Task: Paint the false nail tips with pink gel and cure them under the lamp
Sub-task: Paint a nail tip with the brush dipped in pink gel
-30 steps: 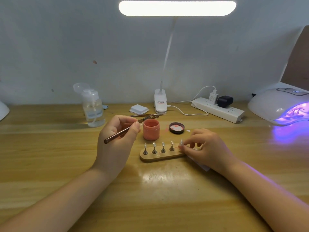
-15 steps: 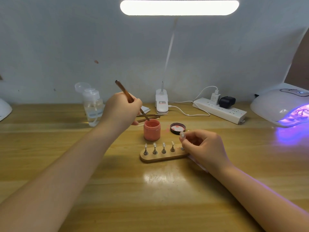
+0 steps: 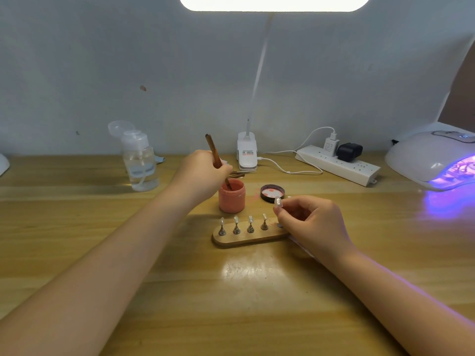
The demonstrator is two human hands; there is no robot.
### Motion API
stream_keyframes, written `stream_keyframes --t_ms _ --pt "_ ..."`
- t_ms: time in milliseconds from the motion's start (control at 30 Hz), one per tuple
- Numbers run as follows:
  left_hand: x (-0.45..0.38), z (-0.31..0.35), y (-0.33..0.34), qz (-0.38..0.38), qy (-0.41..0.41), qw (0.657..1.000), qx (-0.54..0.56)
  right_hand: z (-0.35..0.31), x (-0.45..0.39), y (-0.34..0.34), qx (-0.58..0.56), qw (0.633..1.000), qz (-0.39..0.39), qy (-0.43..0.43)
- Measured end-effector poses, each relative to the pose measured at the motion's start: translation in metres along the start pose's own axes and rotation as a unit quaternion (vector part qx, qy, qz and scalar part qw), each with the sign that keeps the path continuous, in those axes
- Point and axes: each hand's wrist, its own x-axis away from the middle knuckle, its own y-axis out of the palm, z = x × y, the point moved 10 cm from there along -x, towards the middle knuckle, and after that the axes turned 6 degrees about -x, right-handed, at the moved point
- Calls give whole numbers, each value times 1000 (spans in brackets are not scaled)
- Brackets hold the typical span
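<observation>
We see the pink gel jar (image 3: 231, 196) standing open on the wooden table (image 3: 154, 291), just behind the left end of the wooden nail stand (image 3: 246, 237). The brush (image 3: 215, 153) slants down into the jar's mouth, its tip dipped inside and its copper handle rising up and to the left. The left hand (image 3: 203, 173) grips that handle, fingers curled round it, just above and left of the jar.

On the stand, four small metal holders (image 3: 243, 225) stand upright in a row, each with a clear nail tip on top. At the stand's right end the right hand (image 3: 311, 222) pinches a fifth holder with its nail tip (image 3: 278, 202) between thumb and fingertips, lifted above the stand and near the jar's lid. That lid (image 3: 272, 193), black with pink smears inside, lies face up just right of the jar.

Farther back we find a clear pump bottle (image 3: 140, 160) to the left, the white base of a desk lamp (image 3: 247, 155) behind the jar, and a white power strip (image 3: 339, 165) with a white and a black plug to the right. At the far right sits the white curing lamp (image 3: 434, 158), glowing purple onto the table. The desk lamp's bright bar (image 3: 275, 3) spans the top of our view.
</observation>
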Motion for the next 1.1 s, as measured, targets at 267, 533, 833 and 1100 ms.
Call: stream_keyframes --t_ms 267,533,833,1100 --pt "-1 -3 -12 54 1 997 49 0 1 -1 -10 1000 3 15" --pt "0 -5 1 8 -7 1000 2 -2 2 -4 -10 1000 8 8" --pt "4 -42 -8 33 -164 945 281 1 1 -7 -31 999 23 16" --pt "14 -46 2 -4 -212 865 455 0 2 -6 -36 999 33 10"
